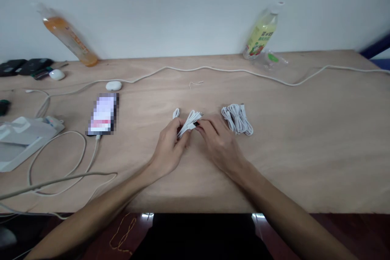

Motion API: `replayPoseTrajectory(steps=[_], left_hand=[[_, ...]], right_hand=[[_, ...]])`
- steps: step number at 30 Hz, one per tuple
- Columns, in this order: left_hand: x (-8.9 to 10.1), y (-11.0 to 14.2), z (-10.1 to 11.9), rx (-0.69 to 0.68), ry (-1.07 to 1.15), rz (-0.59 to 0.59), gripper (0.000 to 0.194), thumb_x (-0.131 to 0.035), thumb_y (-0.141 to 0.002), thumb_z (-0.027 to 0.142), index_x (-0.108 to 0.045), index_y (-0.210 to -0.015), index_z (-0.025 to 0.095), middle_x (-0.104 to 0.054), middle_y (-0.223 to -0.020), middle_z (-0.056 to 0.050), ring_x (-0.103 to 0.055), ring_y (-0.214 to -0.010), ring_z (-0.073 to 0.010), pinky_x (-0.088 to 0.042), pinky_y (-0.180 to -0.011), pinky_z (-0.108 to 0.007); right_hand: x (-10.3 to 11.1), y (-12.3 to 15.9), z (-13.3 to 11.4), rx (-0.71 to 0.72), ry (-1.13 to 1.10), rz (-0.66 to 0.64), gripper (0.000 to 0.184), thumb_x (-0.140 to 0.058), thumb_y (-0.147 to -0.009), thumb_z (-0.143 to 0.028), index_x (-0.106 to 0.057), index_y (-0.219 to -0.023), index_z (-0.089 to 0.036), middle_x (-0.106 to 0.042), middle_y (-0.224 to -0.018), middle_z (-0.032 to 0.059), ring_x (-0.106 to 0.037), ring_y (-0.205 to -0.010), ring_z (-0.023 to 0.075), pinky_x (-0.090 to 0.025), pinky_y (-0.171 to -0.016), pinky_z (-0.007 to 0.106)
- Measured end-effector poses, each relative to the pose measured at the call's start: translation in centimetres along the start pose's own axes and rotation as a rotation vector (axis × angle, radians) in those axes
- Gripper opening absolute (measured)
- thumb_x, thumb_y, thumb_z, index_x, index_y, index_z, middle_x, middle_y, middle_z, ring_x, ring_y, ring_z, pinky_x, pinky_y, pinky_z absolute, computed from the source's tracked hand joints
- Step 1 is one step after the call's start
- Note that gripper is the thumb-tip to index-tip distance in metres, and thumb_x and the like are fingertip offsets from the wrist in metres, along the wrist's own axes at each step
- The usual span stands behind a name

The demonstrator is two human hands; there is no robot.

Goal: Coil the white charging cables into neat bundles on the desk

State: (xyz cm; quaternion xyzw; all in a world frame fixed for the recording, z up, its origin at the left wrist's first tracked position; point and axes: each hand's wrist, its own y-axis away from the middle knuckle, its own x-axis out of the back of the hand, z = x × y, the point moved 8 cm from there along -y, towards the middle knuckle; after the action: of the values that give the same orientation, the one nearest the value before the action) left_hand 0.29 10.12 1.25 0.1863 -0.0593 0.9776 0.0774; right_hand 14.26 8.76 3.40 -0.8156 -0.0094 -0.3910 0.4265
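A folded bundle of white charging cable (pixel 189 122) is between my hands over the middle of the table. My left hand (pixel 169 142) is closed around the bundle's lower left side. At its right end, my right hand (pixel 219 136) pinches near the cable's plug, where a small dark piece shows between the fingertips. Another small white cable loop (pixel 176 113) pokes out just beyond my left fingers; whether it belongs to the same bundle I cannot tell. Several coiled white cables (pixel 237 119) lie together just right of my right hand.
A phone (pixel 103 113) on a charging cord and a white earbud case (pixel 113 85) lie left. An orange drink bottle (pixel 70 40) and a yellow-green bottle (pixel 262 32) lean at the wall. A long white cord (pixel 219 70) crosses the back; a white box (pixel 27 138) sits far left.
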Motion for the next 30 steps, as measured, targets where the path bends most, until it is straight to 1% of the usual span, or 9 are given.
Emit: replayPoseTrajectory(steps=[5, 9, 12, 14, 17, 19, 25, 28, 30], left_hand=[[-0.2, 0.2, 0.2, 0.001, -0.056, -0.036, 0.019, -0.053, -0.107, 0.034, -0.057, -0.092, 0.022, -0.059, -0.072, 0.003, -0.055, -0.069, -0.0178, -0.04, -0.066, -0.032], [-0.3, 0.2, -0.2, 0.022, -0.05, -0.051, 0.02, -0.053, -0.107, 0.034, -0.055, -0.09, 0.023, -0.059, -0.072, 0.002, -0.056, -0.07, -0.0181, -0.042, -0.068, -0.033], [-0.2, 0.0, -0.4, 0.027, -0.005, -0.047, 0.021, -0.054, -0.106, 0.035, -0.055, -0.089, 0.023, -0.058, -0.072, 0.003, -0.056, -0.07, -0.0176, -0.042, -0.069, -0.032], [-0.3, -0.1, -0.4, 0.038, 0.055, -0.044, 0.019, -0.057, -0.105, 0.035, -0.057, -0.09, 0.022, -0.058, -0.073, 0.003, -0.055, -0.07, -0.017, -0.042, -0.069, -0.032], [-0.5, -0.1, -0.3, 0.081, 0.221, -0.053, 0.014, -0.064, -0.101, 0.034, -0.063, -0.1, 0.02, -0.063, -0.086, 0.0, -0.056, -0.074, -0.0164, -0.043, -0.067, -0.03], [-0.7, -0.1, -0.1, 0.092, 0.332, -0.063, 0.019, -0.068, -0.099, 0.035, -0.067, -0.108, 0.02, -0.065, -0.093, -0.002, -0.057, -0.079, -0.017, -0.047, -0.069, -0.03], [-0.9, -0.4, 0.5, 0.054, 0.491, -0.122, 0.022, -0.068, -0.1, 0.035, -0.074, -0.112, 0.019, -0.06, -0.08, 0.001, -0.059, -0.077, -0.0173, -0.052, -0.079, -0.034], [-1.2, -0.4, 0.2, 0.092, 0.578, -0.133, 0.023, -0.074, -0.096, 0.031, -0.075, -0.115, 0.019, -0.063, -0.085, 0.0, -0.06, -0.076, -0.0161, -0.053, -0.078, -0.033], [-1.3, -0.4, 0.0, 0.125, 0.605, -0.138, 0.028, -0.077, -0.093, 0.028, -0.073, -0.119, 0.02, -0.067, -0.094, -0.001, -0.06, -0.077, -0.0149, -0.052, -0.077, -0.032]], right_hand=[[-0.3, -0.1, 0.5, -0.05, -0.119, -0.061, 0.018, -0.053, -0.112, -0.013, -0.07, -0.115, -0.021, -0.075, -0.111, 0.0115, -0.072, -0.103, 0.0256, -0.061, -0.089, 0.041], [-0.1, -0.2, 0.9, -0.117, -0.217, -0.095, 0.019, -0.052, -0.113, -0.015, -0.069, -0.108, -0.021, -0.075, -0.109, 0.0107, -0.072, -0.101, 0.0242, -0.061, -0.088, 0.039], [0.2, -0.2, 1.1, -0.169, -0.251, -0.096, 0.017, -0.055, -0.112, -0.016, -0.07, -0.106, -0.023, -0.075, -0.107, 0.0083, -0.072, -0.099, 0.0237, -0.061, -0.088, 0.039], [0.4, -0.2, 1.4, -0.206, -0.259, -0.076, 0.016, -0.058, -0.11, -0.016, -0.071, -0.105, -0.024, -0.076, -0.104, 0.0063, -0.072, -0.095, 0.023, -0.061, -0.086, 0.038], [0.6, -0.1, 1.7, -0.26, -0.264, -0.049, 0.014, -0.06, -0.108, -0.016, -0.071, -0.104, -0.025, -0.076, -0.1, 0.0049, -0.072, -0.088, 0.022, -0.061, -0.082, 0.037], [0.6, 0.0, 2.0, -0.313, -0.276, -0.041, 0.013, -0.062, -0.107, -0.018, -0.071, -0.102, -0.025, -0.077, -0.099, 0.0045, -0.071, -0.084, 0.0213, -0.061, -0.079, 0.036], [0.1, 0.4, 3.1, -0.488, -0.418, -0.042, 0.012, -0.064, -0.104, -0.022, -0.073, -0.096, -0.025, -0.076, -0.093, 0.0033, -0.068, -0.078, 0.0193, -0.056, -0.068, 0.032], [-0.2, 0.6, 3.4, -0.547, -0.492, -0.049, 0.013, -0.064, -0.102, -0.023, -0.075, -0.095, -0.025, -0.077, -0.093, 0.0034, -0.068, -0.08, 0.0194, -0.056, -0.07, 0.033], [-0.4, 0.7, 3.5, -0.578, -0.538, -0.053, 0.012, -0.065, -0.101, -0.023, -0.076, -0.095, -0.025, -0.079, -0.094, 0.0033, -0.069, -0.081, 0.0194, -0.056, -0.071, 0.033]])
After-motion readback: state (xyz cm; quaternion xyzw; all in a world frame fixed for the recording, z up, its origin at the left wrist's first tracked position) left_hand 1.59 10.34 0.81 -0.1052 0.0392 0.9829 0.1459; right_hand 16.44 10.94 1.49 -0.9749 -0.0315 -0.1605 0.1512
